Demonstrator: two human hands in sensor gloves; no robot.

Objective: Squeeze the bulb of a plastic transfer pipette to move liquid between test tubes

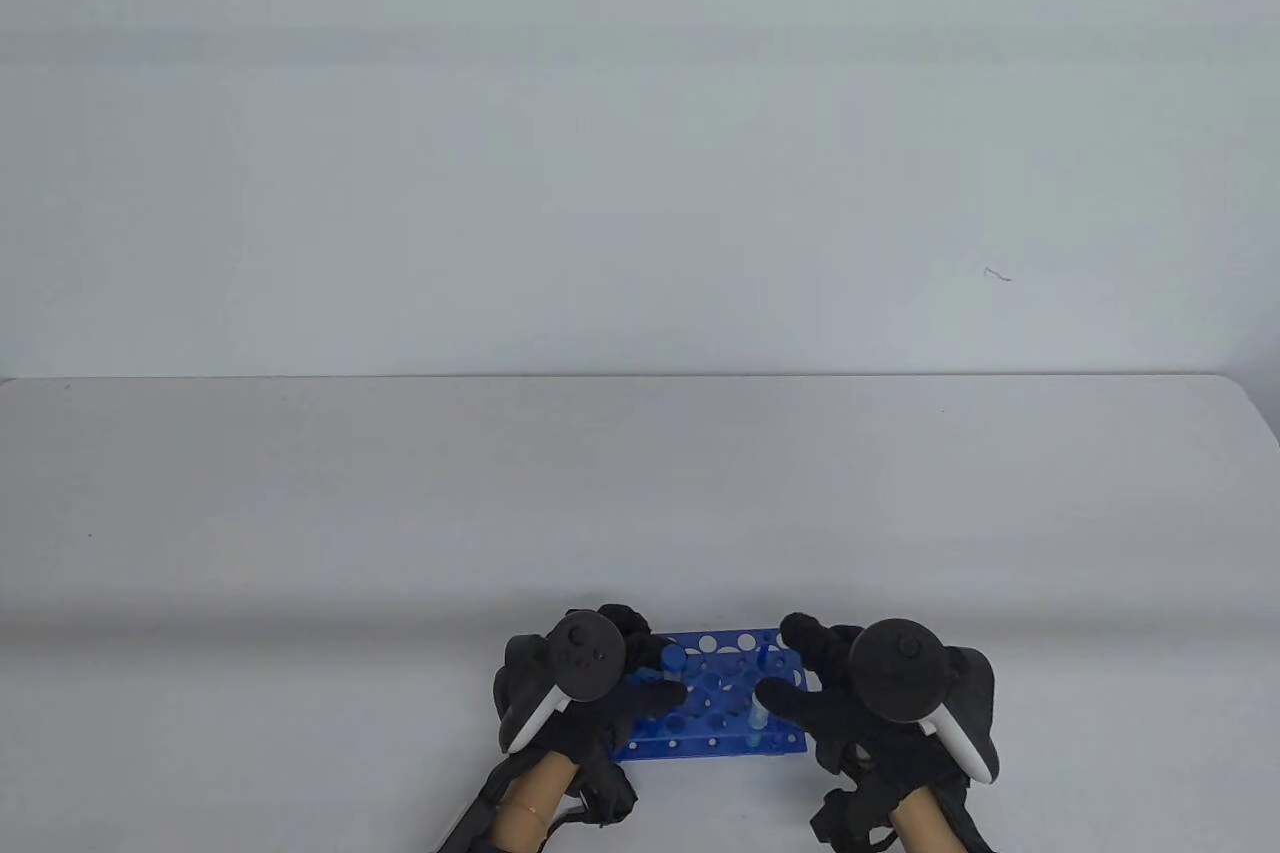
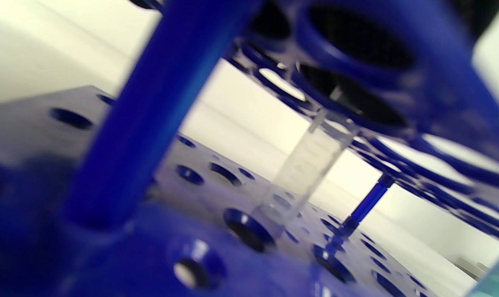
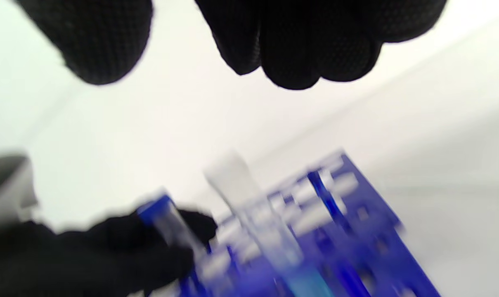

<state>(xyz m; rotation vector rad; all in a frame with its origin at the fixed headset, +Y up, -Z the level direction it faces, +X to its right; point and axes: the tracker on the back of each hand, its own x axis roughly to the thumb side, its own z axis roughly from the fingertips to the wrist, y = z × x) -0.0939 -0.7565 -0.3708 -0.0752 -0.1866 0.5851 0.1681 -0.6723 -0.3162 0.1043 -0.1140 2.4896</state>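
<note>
A blue test tube rack [image 1: 712, 705] lies at the table's near edge between my hands. My left hand [image 1: 590, 683] lies over its left end, fingers and thumb around a blue-capped tube [image 1: 673, 658] that stands in the rack. In the right wrist view the same blue-capped tube [image 3: 166, 222] is in the left hand's fingers [image 3: 109, 247]. My right hand [image 1: 880, 693] hovers at the rack's right end, its fingers [image 3: 290, 45] loosely curled and empty. A clear tube [image 1: 760, 718] stands near its thumb. Blur hides whether the whitish piece [image 3: 237, 185] is a pipette or a tube.
The left wrist view looks inside the rack [image 2: 121, 243], past a blue post [image 2: 150, 115] and a clear tube [image 2: 307, 169] dropped through its holes. The white table [image 1: 640, 513] stretches bare beyond the rack to a plain wall.
</note>
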